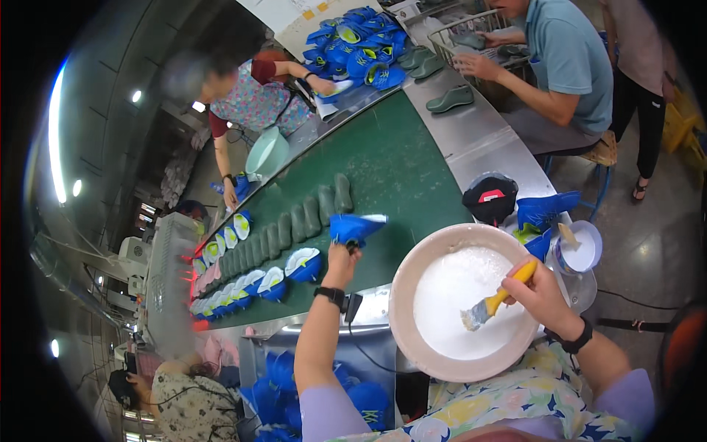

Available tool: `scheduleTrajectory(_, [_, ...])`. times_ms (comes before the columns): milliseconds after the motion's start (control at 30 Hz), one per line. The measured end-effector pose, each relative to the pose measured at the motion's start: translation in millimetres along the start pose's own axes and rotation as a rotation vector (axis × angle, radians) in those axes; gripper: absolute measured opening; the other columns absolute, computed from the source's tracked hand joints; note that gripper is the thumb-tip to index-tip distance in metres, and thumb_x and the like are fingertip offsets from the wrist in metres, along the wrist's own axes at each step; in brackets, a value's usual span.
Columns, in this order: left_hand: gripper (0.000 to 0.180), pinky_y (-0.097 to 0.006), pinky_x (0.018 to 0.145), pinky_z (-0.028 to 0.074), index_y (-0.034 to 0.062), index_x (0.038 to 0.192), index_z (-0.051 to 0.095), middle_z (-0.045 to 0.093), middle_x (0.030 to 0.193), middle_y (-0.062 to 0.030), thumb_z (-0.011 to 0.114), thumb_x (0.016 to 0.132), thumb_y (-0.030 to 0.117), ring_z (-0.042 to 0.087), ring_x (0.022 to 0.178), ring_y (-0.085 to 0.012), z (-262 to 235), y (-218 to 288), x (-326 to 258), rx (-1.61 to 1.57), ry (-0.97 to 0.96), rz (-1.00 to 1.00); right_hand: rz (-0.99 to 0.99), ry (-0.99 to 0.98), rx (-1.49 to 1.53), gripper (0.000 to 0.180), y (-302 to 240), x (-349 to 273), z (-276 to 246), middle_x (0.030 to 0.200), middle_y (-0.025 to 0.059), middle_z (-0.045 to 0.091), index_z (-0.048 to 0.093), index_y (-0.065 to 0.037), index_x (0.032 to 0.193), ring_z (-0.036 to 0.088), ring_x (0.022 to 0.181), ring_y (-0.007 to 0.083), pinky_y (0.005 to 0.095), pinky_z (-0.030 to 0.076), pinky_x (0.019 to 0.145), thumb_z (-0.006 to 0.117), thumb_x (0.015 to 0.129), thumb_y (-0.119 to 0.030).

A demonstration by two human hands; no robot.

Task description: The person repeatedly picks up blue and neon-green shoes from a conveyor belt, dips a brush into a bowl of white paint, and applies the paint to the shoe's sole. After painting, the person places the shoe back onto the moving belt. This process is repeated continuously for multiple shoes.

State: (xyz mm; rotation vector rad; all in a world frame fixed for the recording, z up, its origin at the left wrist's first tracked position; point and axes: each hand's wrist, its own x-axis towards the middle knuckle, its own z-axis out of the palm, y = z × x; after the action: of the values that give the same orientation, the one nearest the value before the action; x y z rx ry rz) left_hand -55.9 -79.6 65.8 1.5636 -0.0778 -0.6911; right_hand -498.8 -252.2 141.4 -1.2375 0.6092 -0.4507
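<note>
Blue fabric upper [355, 227] was clamped by left fingers [352, 255], yellow-handled bristle brush [498, 299] by right fingers [518, 289]; rowed uppers [272, 286] seemingly coated, blue heap [367, 398] pending.

A shoe-making workshop: ahead of the left hand [344, 259] stretches a green-topped worktable [398, 147], carrying rows of blue shoe uppers [303, 269] and dark green foot-shaped pieces [297, 222] to that hand's left. Far beyond it lies a heap of uppers [357, 48]; co-workers [571, 70] sit past either hand, and a wide basin [402, 309] of white liquid [442, 295] stands beneath the right hand [537, 291].
</note>
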Motion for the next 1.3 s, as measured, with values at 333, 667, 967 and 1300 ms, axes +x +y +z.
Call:
scheduleTrajectory(333, [0.072, -0.044, 0.083, 0.057, 0.0032, 0.153, 0.014, 0.053, 0.126, -0.0199, 0.052, 0.092, 0.004, 0.064, 0.101, -0.0319, -16, 5, 66, 0.16, 0.124, 0.104, 0.074, 0.054, -0.064, 0.011, 12, 2, 0, 0.092, 0.0114, 0.065, 0.049, -0.003, 0.102, 0.065, 0.078, 0.0143, 0.0243, 0.055, 0.067, 0.058, 0.095, -0.004])
scheduleTrajectory(667, [0.047, -0.032, 0.087, 0.053, 0.0032, 0.132, 0.055, 0.065, 0.117, -0.0111, 0.065, 0.094, 0.028, 0.064, 0.102, -0.0187, -202, 52, -234, 0.978, 0.127, 0.09, 0.026, -0.164, -0.219, 0.015, 12, -13, 15, 0.092, 0.0075, 0.065, 0.054, -0.004, 0.105, 0.059, 0.079, 0.0104, 0.023, 0.05, 0.072, 0.058, 0.099, -0.017])
scheduleTrajectory(967, [0.054, -0.046, 0.093, 0.047, 0.0143, 0.12, 0.066, 0.063, 0.114, -0.0154, 0.081, 0.069, 0.025, 0.06, 0.105, -0.034, -187, -22, -286, 1.934, -0.006, 0.045, -0.035, -0.241, -0.256, 0.015, 3, -46, 27, 0.091, 0.0071, 0.065, 0.054, -0.004, 0.105, 0.061, 0.078, 0.0092, 0.0209, 0.05, 0.07, 0.059, 0.099, -0.017])
scheduleTrajectory(1300, [0.063, -0.026, 0.089, 0.05, 0.0049, 0.139, 0.048, 0.059, 0.122, -0.0081, 0.071, 0.081, -0.002, 0.062, 0.103, -0.0156, -193, 5, -312, 0.147, 0.124, 0.043, -0.053, -0.224, -0.281, 0.013, 9, -55, 18, 0.09, 0.0069, 0.065, 0.054, -0.004, 0.104, 0.061, 0.075, 0.0088, 0.0208, 0.049, 0.068, 0.059, 0.098, -0.014])
